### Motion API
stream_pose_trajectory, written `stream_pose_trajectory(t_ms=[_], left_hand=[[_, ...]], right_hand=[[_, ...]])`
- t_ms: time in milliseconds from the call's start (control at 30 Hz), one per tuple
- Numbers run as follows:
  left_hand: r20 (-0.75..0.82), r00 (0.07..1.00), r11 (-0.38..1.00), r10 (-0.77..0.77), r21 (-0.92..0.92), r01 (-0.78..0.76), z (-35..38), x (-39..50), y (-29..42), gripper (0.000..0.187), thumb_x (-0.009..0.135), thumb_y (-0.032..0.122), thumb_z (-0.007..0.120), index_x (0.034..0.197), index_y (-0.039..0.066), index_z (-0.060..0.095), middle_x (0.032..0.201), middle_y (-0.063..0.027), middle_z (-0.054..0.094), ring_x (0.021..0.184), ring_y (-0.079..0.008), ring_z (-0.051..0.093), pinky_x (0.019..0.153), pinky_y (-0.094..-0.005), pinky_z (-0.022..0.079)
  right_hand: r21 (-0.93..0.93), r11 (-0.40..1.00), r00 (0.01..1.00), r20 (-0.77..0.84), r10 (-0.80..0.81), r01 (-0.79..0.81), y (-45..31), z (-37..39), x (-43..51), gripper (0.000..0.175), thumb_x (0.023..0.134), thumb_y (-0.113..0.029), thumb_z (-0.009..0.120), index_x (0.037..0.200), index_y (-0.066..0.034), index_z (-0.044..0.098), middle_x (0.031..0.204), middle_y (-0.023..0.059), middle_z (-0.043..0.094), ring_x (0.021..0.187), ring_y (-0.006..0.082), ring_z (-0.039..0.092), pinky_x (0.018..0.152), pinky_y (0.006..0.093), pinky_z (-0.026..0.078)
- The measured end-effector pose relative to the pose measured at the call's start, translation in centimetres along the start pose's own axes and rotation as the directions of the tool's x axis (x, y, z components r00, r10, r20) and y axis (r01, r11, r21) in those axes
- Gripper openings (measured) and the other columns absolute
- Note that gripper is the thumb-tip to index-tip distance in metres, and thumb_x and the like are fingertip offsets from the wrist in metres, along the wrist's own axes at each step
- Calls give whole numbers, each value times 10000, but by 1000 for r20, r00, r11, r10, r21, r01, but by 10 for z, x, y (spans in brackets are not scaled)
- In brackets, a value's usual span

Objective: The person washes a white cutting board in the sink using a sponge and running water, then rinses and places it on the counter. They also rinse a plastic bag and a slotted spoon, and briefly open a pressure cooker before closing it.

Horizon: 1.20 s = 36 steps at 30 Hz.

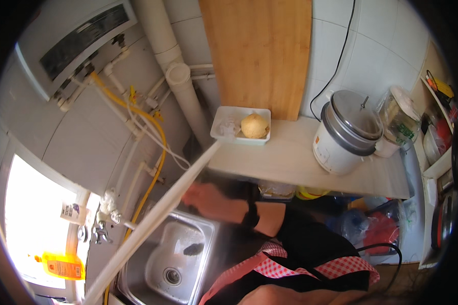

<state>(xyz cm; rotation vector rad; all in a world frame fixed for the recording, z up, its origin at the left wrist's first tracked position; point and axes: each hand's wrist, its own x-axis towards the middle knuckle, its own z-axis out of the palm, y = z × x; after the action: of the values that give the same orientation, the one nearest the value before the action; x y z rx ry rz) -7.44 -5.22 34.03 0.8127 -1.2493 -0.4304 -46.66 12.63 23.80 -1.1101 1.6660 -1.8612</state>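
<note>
A long, narrow whitish piece (171,194), perhaps a board seen edge-on or a bar, slants above the sink from the lower left to the middle. My right hand (210,202), blurred, is at its right side; the fingertips meet its edge or pass behind it, so the grip is hidden. A black band (251,214) circles the wrist. Under the slanting piece is a stainless steel sink (210,236) with a drain (172,276) and a small dark object (193,249). My left hand is out of view; bare skin of an arm (282,295) shows at the bottom edge.
A white tray (221,114) holding a round tan fruit or vegetable (255,126) is on the counter (282,160), near an upright wooden board (259,57). A rice cooker (336,145) stands further right. Taps (102,230), a yellow hose (163,148) and an orange bottle (63,265) are leftward.
</note>
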Motion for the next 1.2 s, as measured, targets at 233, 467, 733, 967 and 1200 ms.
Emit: stream_pose_trajectory(t_ms=[233,467,733,967,1200], left_hand=[[380,908,950,174,-307,-53,251,-53,91,422,976,248,527,1278,-45,493,1208,-135,568,1072,-208,541,962,-337,404],[595,708,743,381,-653,149,461,-107,145,251,915,17,584,1166,9,570,1140,-75,621,1094,-140,535,1015,-322,353],[759,465,716,456,-623,314,571,-158,162,299,839,9,692,1127,8,612,1085,-59,645,1026,-149,576,992,-300,394],[801,460,809,384,-531,251,610,-172,173,300,806,-12,726,1079,33,613,989,-24,651,932,-94,570,870,-243,438],[823,399,830,404,-513,218,631,-172,178,247,795,-29,727,999,27,600,917,-6,644,856,-74,565,822,-226,443]], right_hand=[[-8,998,960,-274,-56,56,3,-232,106,231,962,-226,522,1085,-65,635,895,9,654,839,101,583,765,267,472],[147,985,891,-431,144,-88,56,-366,159,129,953,-145,572,964,-17,589,935,58,655,874,135,609,810,283,497],[273,930,825,-444,348,-245,142,-395,155,246,964,-210,570,1098,-4,586,1048,73,651,962,166,621,851,313,483],[269,898,825,-368,430,-348,176,-401,148,308,955,-249,587,1118,10,622,1122,71,651,1025,155,609,881,287,461],[340,816,798,-235,555,-468,199,-393,159,362,935,-272,618,1165,7,620,1125,58,655,1013,129,576,899,279,444]])
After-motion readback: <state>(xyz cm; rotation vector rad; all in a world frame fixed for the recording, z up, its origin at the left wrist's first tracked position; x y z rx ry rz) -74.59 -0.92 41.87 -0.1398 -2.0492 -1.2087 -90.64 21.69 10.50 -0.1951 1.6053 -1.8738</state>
